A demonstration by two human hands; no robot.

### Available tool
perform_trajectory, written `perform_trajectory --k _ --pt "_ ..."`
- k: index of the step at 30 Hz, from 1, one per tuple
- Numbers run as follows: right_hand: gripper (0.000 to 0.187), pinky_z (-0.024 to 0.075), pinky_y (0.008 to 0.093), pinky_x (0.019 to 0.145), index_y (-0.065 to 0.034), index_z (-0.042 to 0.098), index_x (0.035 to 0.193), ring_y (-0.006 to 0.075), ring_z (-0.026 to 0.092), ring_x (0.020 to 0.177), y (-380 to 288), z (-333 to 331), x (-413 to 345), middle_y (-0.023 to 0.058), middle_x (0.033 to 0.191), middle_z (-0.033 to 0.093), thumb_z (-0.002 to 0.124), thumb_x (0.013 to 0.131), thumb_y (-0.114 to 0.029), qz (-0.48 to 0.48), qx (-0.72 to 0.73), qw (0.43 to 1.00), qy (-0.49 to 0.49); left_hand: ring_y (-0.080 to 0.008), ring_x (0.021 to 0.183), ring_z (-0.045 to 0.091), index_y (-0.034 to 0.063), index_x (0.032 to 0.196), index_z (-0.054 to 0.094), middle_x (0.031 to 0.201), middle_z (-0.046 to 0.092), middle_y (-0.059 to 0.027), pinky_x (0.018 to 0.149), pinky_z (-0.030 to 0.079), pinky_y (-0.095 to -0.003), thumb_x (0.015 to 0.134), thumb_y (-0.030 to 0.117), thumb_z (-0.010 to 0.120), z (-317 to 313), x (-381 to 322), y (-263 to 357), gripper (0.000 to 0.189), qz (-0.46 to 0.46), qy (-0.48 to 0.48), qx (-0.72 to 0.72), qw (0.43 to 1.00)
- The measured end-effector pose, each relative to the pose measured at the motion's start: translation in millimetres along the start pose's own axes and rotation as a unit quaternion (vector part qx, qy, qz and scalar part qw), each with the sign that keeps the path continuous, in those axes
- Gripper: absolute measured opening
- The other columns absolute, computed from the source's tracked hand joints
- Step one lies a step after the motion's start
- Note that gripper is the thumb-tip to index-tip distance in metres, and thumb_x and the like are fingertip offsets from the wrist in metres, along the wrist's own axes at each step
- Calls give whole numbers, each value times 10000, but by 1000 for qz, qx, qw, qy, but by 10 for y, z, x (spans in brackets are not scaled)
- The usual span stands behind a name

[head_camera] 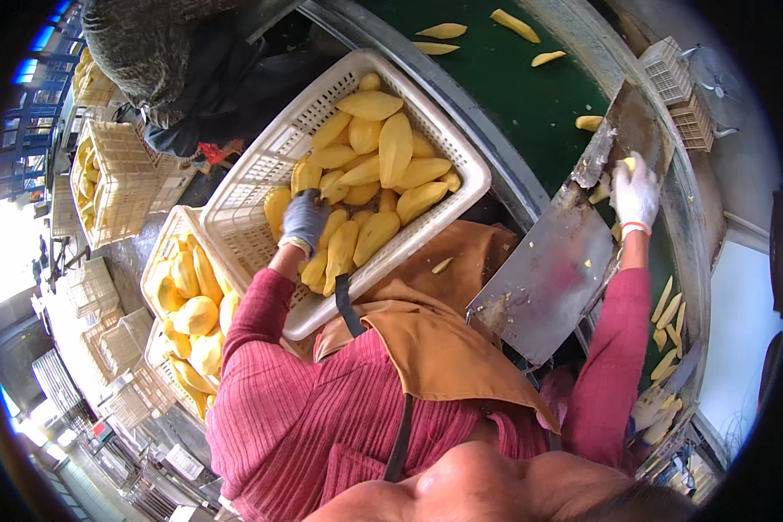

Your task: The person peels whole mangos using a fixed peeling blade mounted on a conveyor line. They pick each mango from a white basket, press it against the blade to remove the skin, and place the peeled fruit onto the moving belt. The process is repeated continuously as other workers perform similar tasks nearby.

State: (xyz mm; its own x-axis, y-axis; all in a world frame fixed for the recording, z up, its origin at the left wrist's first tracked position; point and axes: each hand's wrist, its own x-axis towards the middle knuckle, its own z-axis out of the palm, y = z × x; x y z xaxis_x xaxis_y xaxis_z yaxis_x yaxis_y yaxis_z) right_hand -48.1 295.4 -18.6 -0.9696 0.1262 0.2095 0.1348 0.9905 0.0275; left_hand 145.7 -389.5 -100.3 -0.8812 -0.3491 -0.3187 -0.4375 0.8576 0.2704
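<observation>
My left hand (305, 220), in a grey-blue glove, reaches into a white plastic crate (424, 85) of peeled yellow fruit (395, 150). Its fingers are among the fruit at the crate's left side; whether they grip one is hidden. My right hand (634, 194), in a white glove with an orange band at the wrist, is over a stained metal plate (548, 267) beside the green conveyor belt (496, 85). A yellow fruit piece (629, 164) shows between its fingers. More yellow bits lie just left of that hand, partly hidden. Cut fruit slices (515, 26) lie on the belt.
A second crate of yellow fruit (196, 316) stands at lower left. Further crates (121, 176) are stacked beyond it. A co-worker's dark clothing (235, 85) is at the upper left. Another person's gloved hands (656, 414) are at the lower right, near more slices (669, 313).
</observation>
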Motion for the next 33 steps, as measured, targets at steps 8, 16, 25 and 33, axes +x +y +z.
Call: perform_trajectory --k 8,16,25,33 --pt "608 651 322 921 -49 576 1567 325 671 1228 -54 -520 302 176 1491 627 740 1104 -408 210 804 556 -21 -435 1379 661 95 1416 728 1451 706 -237 1147 535 -525 953 377 742 738 94 -995 542 -8 -103 253 962" --pt "563 581 218 876 -14 669 1520 84 697 981 -993 -1139 -1717 81 1297 763 687 1143 -433 86 668 708 -213 -182 1229 697 -86 1547 617 1414 750 -105 1085 550 -314 973 293 921 -217 -190 -514 751 -100 -225 -390 887" --pt "543 595 373 982 -50 569 1621 253 690 1224 -1894 -1287 -2108 153 1506 649 632 1133 -279 42 811 565 -144 -493 1458 554 229 1536 683 1647 532 -230 1211 499 -535 849 76 840 -483 -869 2535 721 584 -4 -201 786" --pt "633 489 549 1196 -54 586 1569 450 626 1343 -1170 -1277 -2341 238 1537 610 722 951 -81 54 195 979 28 -174 1152 664 66 1479 659 1250 723 -25 1018 562 -375 1128 332 739 547 146 4501 447 173 -274 -639 698"
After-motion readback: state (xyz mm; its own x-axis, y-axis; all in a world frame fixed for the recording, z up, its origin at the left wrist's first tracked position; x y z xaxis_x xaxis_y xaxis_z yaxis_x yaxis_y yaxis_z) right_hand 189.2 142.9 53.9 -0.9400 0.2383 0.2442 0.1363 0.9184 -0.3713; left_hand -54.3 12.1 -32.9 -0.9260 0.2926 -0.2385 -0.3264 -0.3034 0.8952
